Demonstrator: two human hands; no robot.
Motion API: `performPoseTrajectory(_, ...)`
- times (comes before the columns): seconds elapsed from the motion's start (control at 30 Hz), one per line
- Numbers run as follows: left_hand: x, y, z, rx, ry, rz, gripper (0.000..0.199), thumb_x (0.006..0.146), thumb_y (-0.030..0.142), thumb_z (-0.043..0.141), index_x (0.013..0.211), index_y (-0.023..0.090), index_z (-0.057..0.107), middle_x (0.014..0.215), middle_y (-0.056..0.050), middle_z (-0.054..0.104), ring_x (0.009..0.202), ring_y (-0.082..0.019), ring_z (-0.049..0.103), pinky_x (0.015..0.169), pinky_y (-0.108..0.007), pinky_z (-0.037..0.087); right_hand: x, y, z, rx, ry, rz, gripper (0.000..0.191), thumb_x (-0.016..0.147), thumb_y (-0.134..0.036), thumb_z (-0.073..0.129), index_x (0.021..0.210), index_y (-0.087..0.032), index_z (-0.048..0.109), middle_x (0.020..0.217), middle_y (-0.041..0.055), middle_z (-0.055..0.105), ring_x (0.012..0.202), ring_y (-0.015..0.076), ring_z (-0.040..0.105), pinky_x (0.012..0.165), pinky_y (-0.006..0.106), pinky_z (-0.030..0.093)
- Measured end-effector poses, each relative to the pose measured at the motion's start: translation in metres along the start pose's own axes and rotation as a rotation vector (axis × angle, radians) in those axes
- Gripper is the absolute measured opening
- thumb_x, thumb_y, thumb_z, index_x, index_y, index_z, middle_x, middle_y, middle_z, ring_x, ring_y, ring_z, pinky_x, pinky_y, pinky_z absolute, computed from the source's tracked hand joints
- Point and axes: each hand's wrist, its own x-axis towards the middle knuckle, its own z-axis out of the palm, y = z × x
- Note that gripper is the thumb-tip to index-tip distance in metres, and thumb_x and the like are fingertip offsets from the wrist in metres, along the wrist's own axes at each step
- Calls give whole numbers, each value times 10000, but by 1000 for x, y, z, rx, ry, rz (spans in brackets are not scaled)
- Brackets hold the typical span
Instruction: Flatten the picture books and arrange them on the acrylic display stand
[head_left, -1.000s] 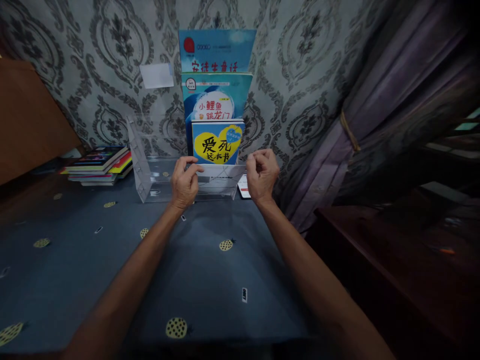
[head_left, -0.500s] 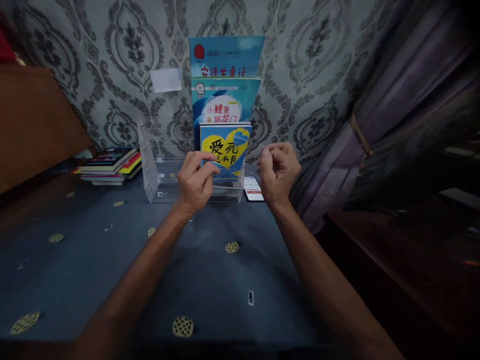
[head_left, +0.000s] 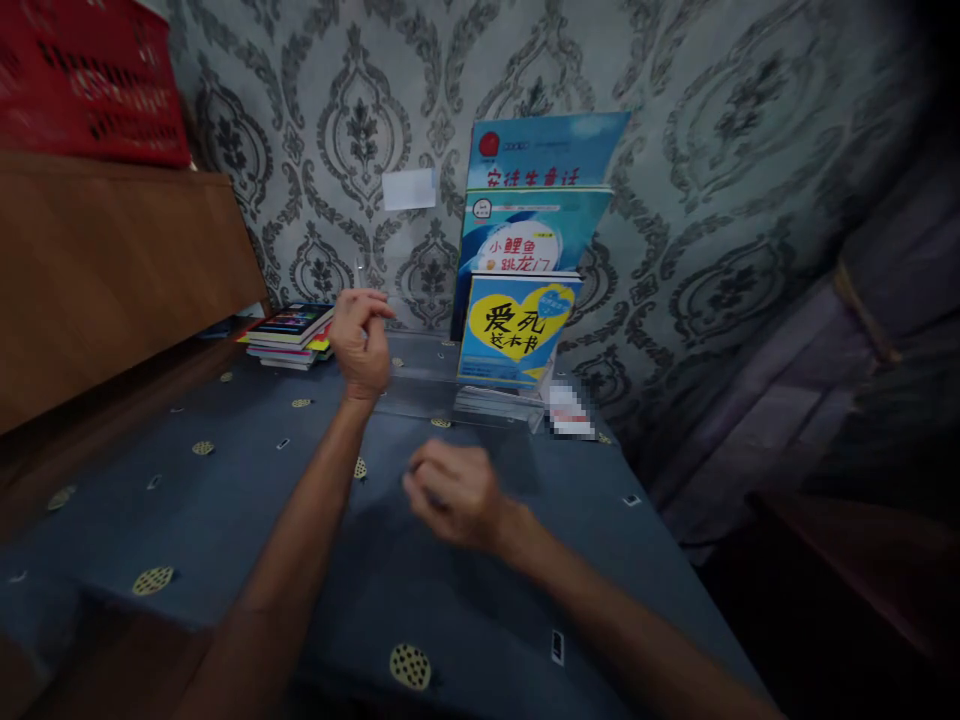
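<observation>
My left hand [head_left: 364, 343] is raised in front of the left end of a clear plastic book rack [head_left: 499, 403]. Its fingers are loosely bent and apart, with nothing visible in them. My right hand [head_left: 456, 492] hovers over the table in front of the rack, slightly blurred, its fingers curled in with nothing seen inside. Three books stand in tiers at the rack's right side: a blue book with a yellow heart [head_left: 517, 330] in front, a teal book [head_left: 570, 225] behind it, and a taller blue book [head_left: 555, 145] at the back.
A pile of books [head_left: 289, 335] lies left of my left hand. Further left are a wooden cabinet [head_left: 112, 270] and a red basket [head_left: 90, 85]. A pixelated phone [head_left: 570, 412] lies right of the rack on the blue tablecloth [head_left: 247, 510]. A purple curtain [head_left: 802, 330] hangs at right.
My view has turned left, bringing the red basket into sight. My left hand has moved away from the front book towards the rack's left end. My right hand has come down and left.
</observation>
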Motion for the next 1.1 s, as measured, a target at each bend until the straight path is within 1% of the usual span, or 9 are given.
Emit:
performPoseTrajectory(0.07,0,-34,-10,57,69,-134,245,875,74,402,753,223,554,847,-30,630,922,-187,633,913,-338,503,-20,-13,33,25,-139,-122,338,1009,-219,458,685,-224,554,706,13,624,570,125,546,514,284,386)
performPoseTrajectory(0.13,-3,-70,-23,231,22,-319,245,858,75,380,790,218,567,859,-50,643,942,-207,636,936,-354,503,-38,-20,55,44,-234,-138,335,1008,-235,476,684,-211,560,699,10,611,559,127,532,502,291,364)
performPoseTrajectory(0.23,-8,-117,-48,596,-353,-517,297,854,93,391,1002,176,634,1156,-138,671,1186,-264,594,1057,-417,456,-49,-21,63,93,-361,-41,286,1014,-239,501,747,-197,592,755,15,635,629,128,571,568,277,405)
performPoseTrajectory(0.37,-8,-159,-73,681,-553,-530,429,849,211,549,1262,104,598,1481,-239,528,1458,-387,368,1186,-603,275,-46,-17,58,148,-423,82,245,1003,-214,529,774,-186,613,796,16,653,660,118,574,601,263,398)
performPoseTrajectory(0.5,0,-187,-79,857,-787,-501,659,912,389,537,1477,68,427,1636,-252,317,1550,-411,174,1190,-700,159,-43,-15,58,189,-473,108,249,996,-213,536,755,-188,594,762,7,626,647,122,552,598,261,388)
performPoseTrajectory(0.67,8,-208,-77,892,-946,-523,737,940,524,488,1521,85,378,1603,-265,374,1550,-427,181,1147,-781,110,-45,-14,59,202,-510,149,240,988,-215,552,753,-191,592,757,2,625,648,117,562,593,255,382)
performPoseTrajectory(0.83,9,-210,-83,933,-985,-434,707,947,524,509,1496,91,407,1502,-278,510,1529,-422,241,1120,-817,83,-43,-14,56,222,-524,168,221,984,-199,564,767,-183,602,772,7,634,661,116,573,621,250,391)
performPoseTrajectory(0.97,9,-206,-95,984,-1009,-326,589,963,463,503,1448,130,468,1469,-248,557,1476,-401,342,1113,-803,162,-42,-14,56,235,-530,164,236,989,-190,563,756,-178,599,753,6,626,672,118,582,642,248,391)
performPoseTrajectory(1.1,10,-199,-105,1074,-1060,-195,464,953,288,473,1394,155,533,1429,-210,599,1385,-366,458,1108,-690,308,-42,-13,57,242,-546,169,248,993,-198,558,749,-176,600,758,7,624,672,120,577,639,244,396)
